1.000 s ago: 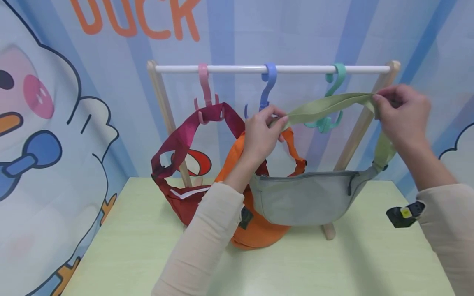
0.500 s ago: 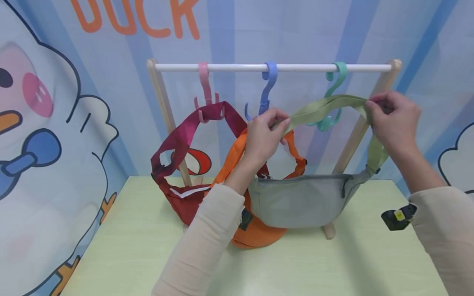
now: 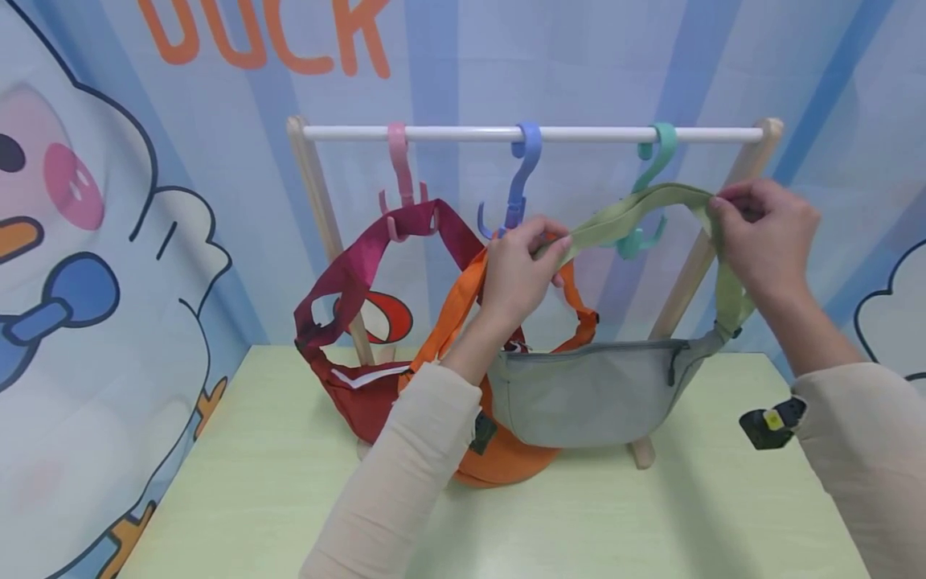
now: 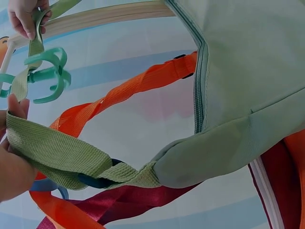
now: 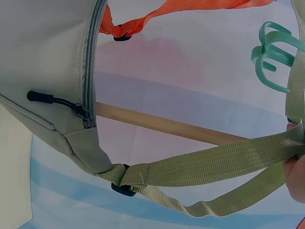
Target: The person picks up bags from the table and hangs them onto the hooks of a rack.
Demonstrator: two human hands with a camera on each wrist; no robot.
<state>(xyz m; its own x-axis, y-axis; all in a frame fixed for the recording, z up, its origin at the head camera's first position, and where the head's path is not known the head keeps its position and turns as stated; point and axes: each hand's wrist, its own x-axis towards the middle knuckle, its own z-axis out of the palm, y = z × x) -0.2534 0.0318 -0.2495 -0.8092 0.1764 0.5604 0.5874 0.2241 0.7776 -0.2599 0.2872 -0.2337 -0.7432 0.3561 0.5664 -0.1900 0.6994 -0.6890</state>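
Observation:
A grey-green waist bag (image 3: 586, 398) hangs by its light green strap (image 3: 644, 205), which both hands hold up. My left hand (image 3: 524, 269) pinches the strap's left part in front of the orange bag's strap. Toward the right post, my right hand (image 3: 767, 233) pinches the strap's other end between thumb and fingers. Between the hands the strap arches in front of the green hook (image 3: 654, 161) on the bar. In the left wrist view the strap passes close by the green hook (image 4: 59, 76); whether they touch I cannot tell.
A white bar (image 3: 463, 134) on wooden posts carries a pink hook (image 3: 400, 165), a blue hook (image 3: 526, 165) and the green one. A dark red waist bag (image 3: 350, 402) hangs from the pink hook. An orange bag (image 3: 506, 462) hangs below the blue hook. The rack stands on a pale table (image 3: 289, 482).
My right hand has moved left and slightly down, and the left a little right. The strap between them now arches more, and the grey-green bag has shifted slightly left.

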